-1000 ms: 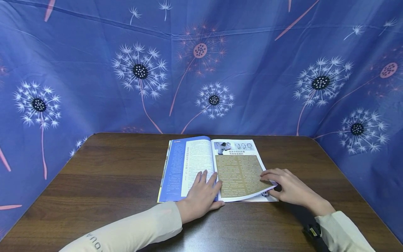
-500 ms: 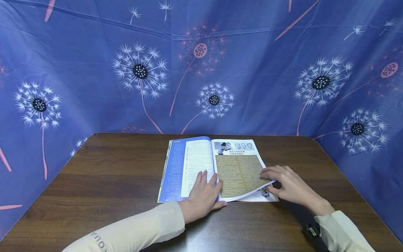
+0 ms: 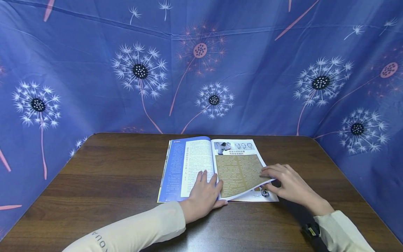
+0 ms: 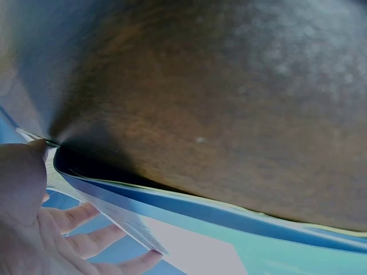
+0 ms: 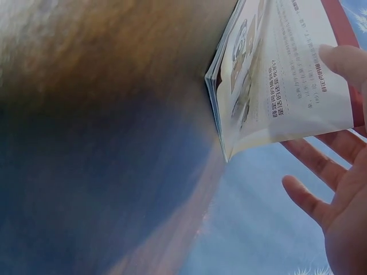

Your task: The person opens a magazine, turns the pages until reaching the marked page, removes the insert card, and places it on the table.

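An open magazine [image 3: 196, 154] lies on the table, its left page blue and white, its right page carrying a brown text block. My left hand [image 3: 201, 196] rests with spread fingers over the lower inner part of the left page, by the spine; its thumb lies at the bottom edge. At the lower right, my right hand [image 3: 289, 185] pinches the corner of the right page [image 3: 240, 175] between thumb and fingers. That corner is lifted and curls up, baring part of the page beneath [image 3: 256, 195]. In the right wrist view, the thumb presses the lifted page's underside [image 5: 292, 80].
The brown wooden table [image 3: 110, 175] extends around the magazine on all sides. Behind it hangs a blue cloth [image 3: 252, 70] printed with dandelions. A dark device with a strap [image 3: 311, 230] sits at my right wrist.
The lower right corner of the page has risen and shifted slightly left with my right hand, showing more of the page below. My left hand has slid very slightly right.
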`<state>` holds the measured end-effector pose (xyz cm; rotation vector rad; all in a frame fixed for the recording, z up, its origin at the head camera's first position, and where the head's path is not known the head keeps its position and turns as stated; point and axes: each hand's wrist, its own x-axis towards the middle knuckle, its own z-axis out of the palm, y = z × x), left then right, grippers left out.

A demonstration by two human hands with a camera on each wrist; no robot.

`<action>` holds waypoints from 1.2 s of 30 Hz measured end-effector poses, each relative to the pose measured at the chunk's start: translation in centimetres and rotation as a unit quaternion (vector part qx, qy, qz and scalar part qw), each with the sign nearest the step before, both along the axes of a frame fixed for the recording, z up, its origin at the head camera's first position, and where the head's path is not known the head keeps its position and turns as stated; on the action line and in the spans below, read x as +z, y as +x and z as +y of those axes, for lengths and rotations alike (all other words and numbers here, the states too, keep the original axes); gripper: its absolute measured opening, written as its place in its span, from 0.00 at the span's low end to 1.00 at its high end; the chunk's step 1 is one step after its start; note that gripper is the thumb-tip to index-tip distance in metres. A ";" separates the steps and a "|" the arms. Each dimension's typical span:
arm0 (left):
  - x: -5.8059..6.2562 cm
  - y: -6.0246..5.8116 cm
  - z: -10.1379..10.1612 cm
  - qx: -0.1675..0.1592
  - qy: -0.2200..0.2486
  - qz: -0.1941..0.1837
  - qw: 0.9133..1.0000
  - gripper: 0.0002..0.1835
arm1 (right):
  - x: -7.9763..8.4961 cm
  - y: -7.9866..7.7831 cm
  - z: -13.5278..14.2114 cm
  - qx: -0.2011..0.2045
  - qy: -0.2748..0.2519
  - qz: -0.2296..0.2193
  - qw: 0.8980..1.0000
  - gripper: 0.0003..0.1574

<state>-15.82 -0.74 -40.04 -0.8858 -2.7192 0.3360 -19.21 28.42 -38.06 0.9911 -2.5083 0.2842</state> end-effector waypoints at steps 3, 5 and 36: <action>-0.1 0.0 -0.1 -0.001 0.003 0.006 1.000 0.35 | 0.0 0.0 0.0 0.000 -0.002 0.006 1.000 0.20; -0.2 0.0 -0.1 -0.001 0.005 0.013 1.000 0.34 | 0.1 0.0 -0.1 -0.001 -0.003 0.008 1.000 0.20; -0.3 -0.1 -0.4 -0.015 0.048 0.039 0.998 0.25 | 0.3 -0.3 0.1 -0.035 -0.053 0.038 0.997 0.39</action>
